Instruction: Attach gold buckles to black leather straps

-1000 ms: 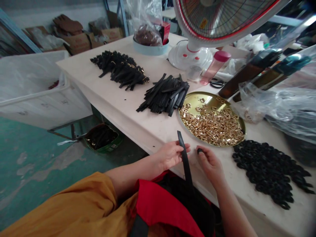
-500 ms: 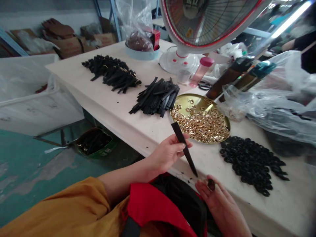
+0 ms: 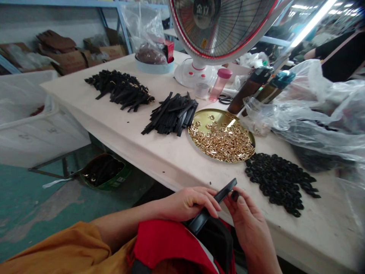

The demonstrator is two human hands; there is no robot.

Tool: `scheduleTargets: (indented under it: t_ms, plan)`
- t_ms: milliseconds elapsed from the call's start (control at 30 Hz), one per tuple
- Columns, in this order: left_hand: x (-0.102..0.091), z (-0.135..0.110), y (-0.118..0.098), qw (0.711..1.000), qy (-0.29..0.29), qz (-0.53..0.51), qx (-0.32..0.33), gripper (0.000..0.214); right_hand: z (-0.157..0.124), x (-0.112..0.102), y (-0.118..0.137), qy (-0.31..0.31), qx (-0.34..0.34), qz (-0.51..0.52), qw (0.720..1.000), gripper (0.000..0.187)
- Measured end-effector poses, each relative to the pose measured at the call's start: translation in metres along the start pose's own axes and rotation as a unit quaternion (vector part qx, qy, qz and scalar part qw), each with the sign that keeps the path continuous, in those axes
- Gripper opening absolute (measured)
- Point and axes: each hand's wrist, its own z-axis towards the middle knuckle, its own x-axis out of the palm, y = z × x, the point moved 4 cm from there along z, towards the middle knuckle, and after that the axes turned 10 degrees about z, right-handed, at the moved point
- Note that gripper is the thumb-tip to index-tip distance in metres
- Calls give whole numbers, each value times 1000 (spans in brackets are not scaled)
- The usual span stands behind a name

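My left hand (image 3: pixel 196 203) is closed on a black strap (image 3: pixel 201 220), which slants up to the right over the table's front edge. Between the fingertips of my right hand (image 3: pixel 246 213) is a small black loop (image 3: pixel 234 195), close to the strap's upper end; whether the two touch I cannot tell. A heap of similar black loops (image 3: pixel 275 180) lies to the right. Gold buckles (image 3: pixel 225 142) fill much of a round gold tray (image 3: pixel 196 151) just beyond my hands. Left of the tray is a pile of flat black straps (image 3: pixel 172 114).
Black straps with gold fittings (image 3: pixel 119 89) are heaped on the far left of the table (image 3: pixel 114 125). A fan (image 3: pixel 222 30), a pink-capped bottle (image 3: pixel 219 85) and plastic bags (image 3: pixel 322 114) stand behind. A green bin (image 3: pixel 114 180) sits on the floor at left.
My left hand has lowered and turned the strap, so its upper end now points right instead of left. My right hand has risen, bringing the loop to the strap's end. The view has shifted slightly.
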Motion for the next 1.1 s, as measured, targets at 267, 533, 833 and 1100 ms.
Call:
scheduleTargets:
  t_ms: [267,533,833,1100]
  plan:
    - [9,16,51,938,-74,-196,-276,32,2,3,-13,6,-28,-129,991,33]
    - [15,27,41,860,-55,-378,-337,38,10,1,-16,0,4,-110,994,33]
    - [16,23,42,839,-90,-414,-341,38,14,1,-23,-3,38,-101,994,33]
    - [22,22,51,828,-86,-443,-332,33,12,0,-27,-7,65,-107,992,35]
